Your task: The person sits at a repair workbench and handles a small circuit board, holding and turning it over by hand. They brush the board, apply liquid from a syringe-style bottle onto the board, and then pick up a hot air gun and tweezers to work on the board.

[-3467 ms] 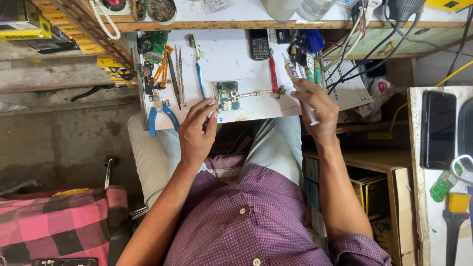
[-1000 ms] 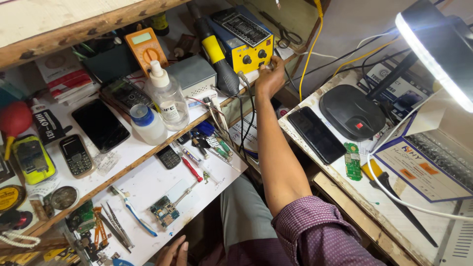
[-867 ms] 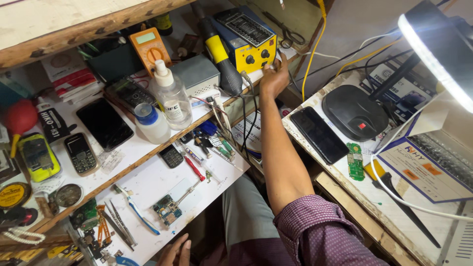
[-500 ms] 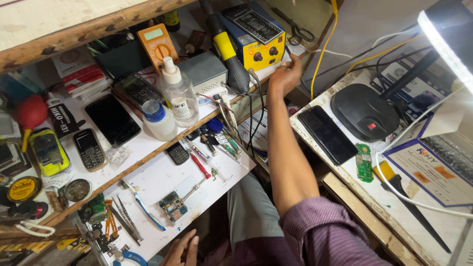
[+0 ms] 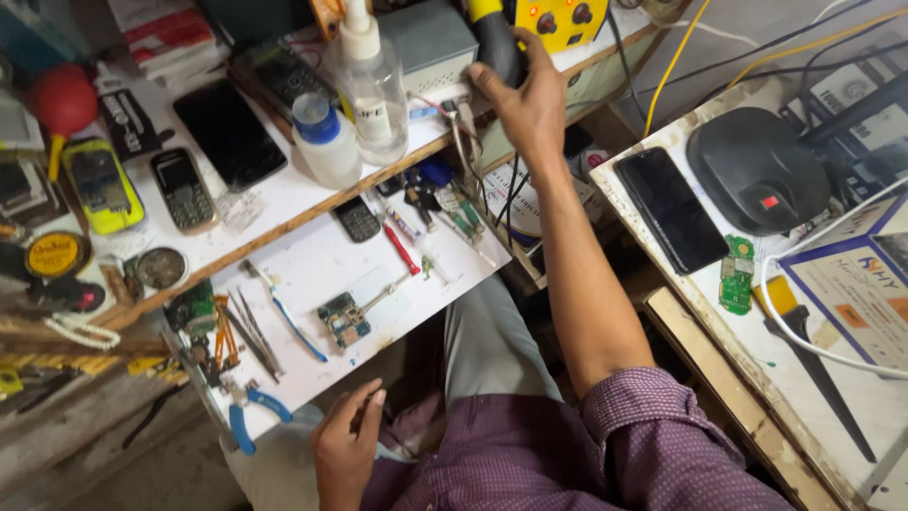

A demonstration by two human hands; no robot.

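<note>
Black hot-air handle (image 5: 494, 43) stands on the upper shelf beside the yellow station (image 5: 558, 17); right hand (image 5: 526, 99) wraps around it, fingers curled on the grip. Left hand (image 5: 346, 452) rests loose and empty at the white board's (image 5: 331, 260) near edge, just below the small circuit board (image 5: 344, 320).

Right hand (image 5: 530, 99) now off the yellow station (image 5: 558, 19), down onto the black handle (image 5: 497, 47).

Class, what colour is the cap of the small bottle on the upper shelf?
Blue; the cap sits on a white bottle, clearest in the head view.
</note>
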